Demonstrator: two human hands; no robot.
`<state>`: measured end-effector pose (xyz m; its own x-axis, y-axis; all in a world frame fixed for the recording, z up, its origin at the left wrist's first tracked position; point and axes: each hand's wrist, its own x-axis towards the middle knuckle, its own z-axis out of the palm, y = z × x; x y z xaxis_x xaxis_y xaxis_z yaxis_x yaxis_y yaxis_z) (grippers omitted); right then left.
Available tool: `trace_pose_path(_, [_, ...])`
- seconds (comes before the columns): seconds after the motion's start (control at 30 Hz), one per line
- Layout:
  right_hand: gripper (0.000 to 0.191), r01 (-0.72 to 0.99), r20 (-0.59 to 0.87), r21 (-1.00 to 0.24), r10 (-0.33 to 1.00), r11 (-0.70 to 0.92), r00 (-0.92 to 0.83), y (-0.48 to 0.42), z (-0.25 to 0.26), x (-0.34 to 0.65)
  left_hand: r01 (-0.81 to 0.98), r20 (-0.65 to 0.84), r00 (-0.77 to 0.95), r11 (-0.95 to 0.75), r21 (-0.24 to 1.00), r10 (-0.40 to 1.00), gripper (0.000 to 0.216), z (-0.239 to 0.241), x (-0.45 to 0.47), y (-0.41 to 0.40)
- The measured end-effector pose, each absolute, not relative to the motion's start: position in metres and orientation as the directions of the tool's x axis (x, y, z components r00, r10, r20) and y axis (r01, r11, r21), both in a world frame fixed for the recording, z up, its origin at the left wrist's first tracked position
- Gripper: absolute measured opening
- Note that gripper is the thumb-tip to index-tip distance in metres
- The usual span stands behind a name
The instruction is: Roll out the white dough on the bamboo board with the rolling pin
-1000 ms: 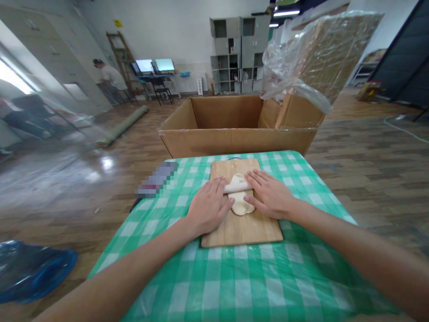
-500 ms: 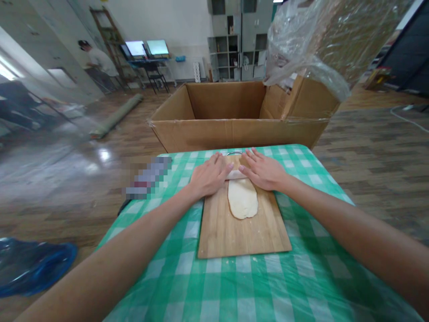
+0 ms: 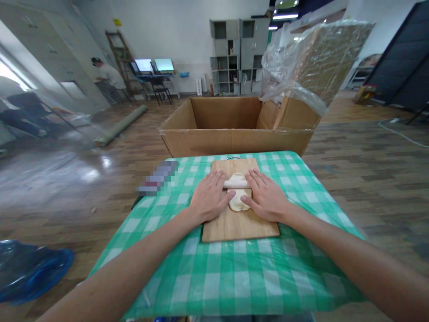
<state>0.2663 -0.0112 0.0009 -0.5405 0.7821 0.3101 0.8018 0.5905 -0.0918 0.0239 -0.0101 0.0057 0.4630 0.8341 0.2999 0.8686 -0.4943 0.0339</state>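
Observation:
A pale rolling pin (image 3: 235,184) lies crosswise over a flat, roughly oval piece of dough (image 3: 239,203) on a wooden cutting board (image 3: 228,231). My left hand (image 3: 212,194) presses down on the pin's left end, fingers pointing forward and thumb toward the middle. On the right end rests my right hand (image 3: 267,194), its thumb near the dough's edge. Both palms cover the pin's ends, so only its middle shows. Dough is visible in front of the pin and behind it. The board's metal handle (image 3: 233,158) is at its far edge.
A green-and-white checked cloth (image 3: 234,277) covers the table. A blurred-out flat item (image 3: 157,179) lies at its left edge. Beyond stands a large open cardboard box (image 3: 231,141) with plastic-wrapped material (image 3: 330,62). Blue plastic (image 3: 36,270) is at lower left; a person (image 3: 109,74) sits far back.
Both hands and the rolling pin have come back toward me, from the board's far end to over the dough. The camera view has shifted, showing more of the room above.

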Motion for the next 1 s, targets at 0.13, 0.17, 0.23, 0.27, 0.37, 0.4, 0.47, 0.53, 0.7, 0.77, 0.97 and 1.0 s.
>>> trace_pose_path(0.13, [0.089,0.810,0.307,-0.090,0.789,0.580,-0.532,-0.036,0.004,0.266,0.859,0.285,0.487,-0.512,0.014,0.825,0.069,0.010,0.022,-0.025])
trace_pose_path(0.17, [0.090,0.808,0.309,-0.089,0.787,0.582,-0.533,-0.042,0.005,0.265,0.855,0.283,0.496,-0.519,0.008,0.821,0.071,0.011,0.021,-0.028])
trace_pose_path(0.23, [0.092,0.805,0.316,-0.089,0.783,0.586,-0.535,-0.053,0.005,0.265,0.845,0.284,0.515,-0.535,-0.007,0.809,0.076,0.011,0.019,-0.035])
trace_pose_path(0.27, [0.092,0.804,0.318,-0.091,0.783,0.587,-0.535,-0.058,0.005,0.265,0.840,0.287,0.523,-0.543,-0.013,0.803,0.078,0.011,0.019,-0.039])
trace_pose_path(0.37, [0.092,0.809,0.308,-0.098,0.791,0.580,-0.529,-0.072,0.005,0.265,0.826,0.287,0.545,-0.563,-0.022,0.788,0.081,0.012,0.016,-0.048])
trace_pose_path(0.4, [0.092,0.811,0.300,-0.101,0.795,0.576,-0.527,-0.076,0.005,0.265,0.821,0.280,0.553,-0.571,-0.023,0.784,0.081,0.013,0.015,-0.051])
trace_pose_path(0.47, [0.092,0.811,0.287,-0.105,0.798,0.576,-0.530,-0.082,0.005,0.265,0.808,0.262,0.573,-0.588,-0.025,0.776,0.080,0.016,0.012,-0.054])
trace_pose_path(0.53, [0.092,0.807,0.278,-0.112,0.798,0.580,-0.535,-0.085,0.005,0.265,0.798,0.242,0.588,-0.602,-0.021,0.772,0.080,0.019,0.010,-0.054])
trace_pose_path(0.7, [0.097,0.826,0.259,-0.142,0.826,0.545,-0.501,-0.065,0.008,0.266,0.791,0.227,0.591,-0.611,0.020,0.774,0.077,0.022,0.011,-0.035])
trace_pose_path(0.77, [0.096,0.824,0.242,-0.151,0.829,0.546,-0.504,-0.048,0.010,0.268,0.791,0.230,0.588,-0.611,0.034,0.775,0.075,0.019,0.013,-0.022])
trace_pose_path(0.97, [0.086,0.813,0.163,-0.181,0.832,0.554,-0.531,0.015,0.012,0.276,0.851,0.185,0.506,-0.522,0.049,0.842,0.074,0.013,0.024,0.024])
trace_pose_path(1.0, [0.085,0.812,0.154,-0.180,0.831,0.556,-0.535,0.025,0.012,0.276,0.866,0.164,0.483,-0.497,0.058,0.860,0.075,0.013,0.026,0.031])
